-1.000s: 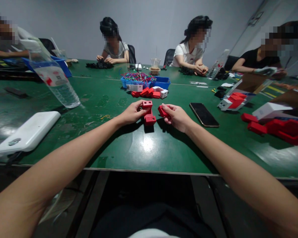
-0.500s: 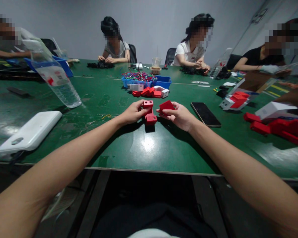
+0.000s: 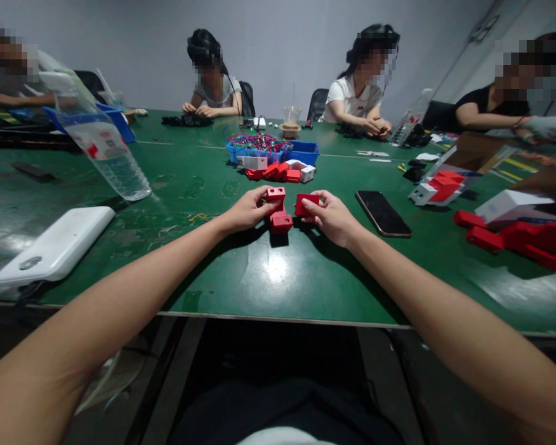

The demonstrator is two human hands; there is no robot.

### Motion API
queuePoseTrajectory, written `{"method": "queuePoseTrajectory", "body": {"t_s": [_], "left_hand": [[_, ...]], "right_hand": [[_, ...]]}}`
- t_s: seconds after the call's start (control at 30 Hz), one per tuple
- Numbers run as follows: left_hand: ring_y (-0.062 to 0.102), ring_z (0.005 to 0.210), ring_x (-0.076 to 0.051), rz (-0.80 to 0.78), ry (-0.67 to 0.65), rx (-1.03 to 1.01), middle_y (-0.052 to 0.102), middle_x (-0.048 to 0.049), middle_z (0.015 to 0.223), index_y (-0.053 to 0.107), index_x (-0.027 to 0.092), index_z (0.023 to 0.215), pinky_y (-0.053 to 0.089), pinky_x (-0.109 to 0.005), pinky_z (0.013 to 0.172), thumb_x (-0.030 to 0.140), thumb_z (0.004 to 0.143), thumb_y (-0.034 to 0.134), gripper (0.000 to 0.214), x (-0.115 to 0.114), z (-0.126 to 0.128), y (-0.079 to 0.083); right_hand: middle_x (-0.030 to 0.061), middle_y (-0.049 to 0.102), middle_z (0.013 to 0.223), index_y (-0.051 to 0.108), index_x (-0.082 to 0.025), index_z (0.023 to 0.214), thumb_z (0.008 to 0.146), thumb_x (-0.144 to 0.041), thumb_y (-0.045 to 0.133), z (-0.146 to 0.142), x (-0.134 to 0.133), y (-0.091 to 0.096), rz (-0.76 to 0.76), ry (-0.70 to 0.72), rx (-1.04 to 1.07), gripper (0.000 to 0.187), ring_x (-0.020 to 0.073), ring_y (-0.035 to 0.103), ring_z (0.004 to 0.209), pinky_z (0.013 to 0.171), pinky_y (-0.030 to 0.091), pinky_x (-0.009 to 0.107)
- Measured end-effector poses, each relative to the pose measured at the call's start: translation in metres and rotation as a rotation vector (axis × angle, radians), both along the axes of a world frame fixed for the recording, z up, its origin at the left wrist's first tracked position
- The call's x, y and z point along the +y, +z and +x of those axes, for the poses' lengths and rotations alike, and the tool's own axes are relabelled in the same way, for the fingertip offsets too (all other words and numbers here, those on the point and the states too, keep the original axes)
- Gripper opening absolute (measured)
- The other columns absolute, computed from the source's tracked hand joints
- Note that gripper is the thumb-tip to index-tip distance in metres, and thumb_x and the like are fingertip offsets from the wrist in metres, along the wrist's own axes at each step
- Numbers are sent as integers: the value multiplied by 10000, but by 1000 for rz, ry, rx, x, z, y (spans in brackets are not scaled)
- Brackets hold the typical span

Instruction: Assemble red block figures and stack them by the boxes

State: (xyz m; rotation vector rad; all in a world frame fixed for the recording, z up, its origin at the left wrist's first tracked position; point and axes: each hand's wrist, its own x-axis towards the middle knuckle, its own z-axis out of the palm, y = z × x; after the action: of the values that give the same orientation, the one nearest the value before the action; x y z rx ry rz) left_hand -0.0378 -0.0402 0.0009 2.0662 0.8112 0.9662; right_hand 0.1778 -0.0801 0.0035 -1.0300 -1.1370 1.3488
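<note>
Between the thumb and fingers of my left hand (image 3: 251, 209) is a red C-shaped plastic housing (image 3: 281, 223), with small holes in its two block ends. It is held just over the green table (image 3: 222, 272). My right hand (image 3: 333, 216) pinches a flat red square cover (image 3: 306, 204), its broad face turned towards me. A small gap separates the cover from the housing. Beyond my hands lie several red housings (image 3: 273, 171) and white ones (image 3: 252, 162), in front of a blue bin (image 3: 236, 153) of coloured wires (image 3: 262, 143).
A phone (image 3: 382, 213) lies right of my right hand. More red parts (image 3: 537, 241) and open cardboard boxes (image 3: 482, 151) are at the right. On the left are a tilted water bottle (image 3: 113, 161) and a white power bank (image 3: 58, 244). Several people sit across the table.
My right hand has turned the red cover from a tilted pose to upright and squarer, shifting it slightly. My left hand and the housing stay put. At the far right, a gloved hand has moved.
</note>
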Motion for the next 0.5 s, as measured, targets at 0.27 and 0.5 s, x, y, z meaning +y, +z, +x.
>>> {"method": "queuePoseTrajectory", "body": {"t_s": [0.27, 0.5], "left_hand": [[599, 875, -175, 2, 2, 2, 644, -88, 1011, 586, 104, 1047, 463, -286, 791, 433, 839, 592, 389, -1, 0, 1], [604, 899, -185, 11, 3, 10, 654, -87, 1020, 591, 116, 1043, 470, -298, 812, 451, 843, 591, 390, 0, 0, 0]], "right_hand": [[-31, 675, 790, 536, -192, 794, 485, -77, 766, 2, 3, -1, 76, -34, -70, 401, 115, 637, 742, 740, 515, 258], [-29, 671, 831, 461, -225, 863, 521, -127, 784, -1, -5, 6, -4, 52, -26, 480, 173, 688, 739, 649, 551, 308]]}}
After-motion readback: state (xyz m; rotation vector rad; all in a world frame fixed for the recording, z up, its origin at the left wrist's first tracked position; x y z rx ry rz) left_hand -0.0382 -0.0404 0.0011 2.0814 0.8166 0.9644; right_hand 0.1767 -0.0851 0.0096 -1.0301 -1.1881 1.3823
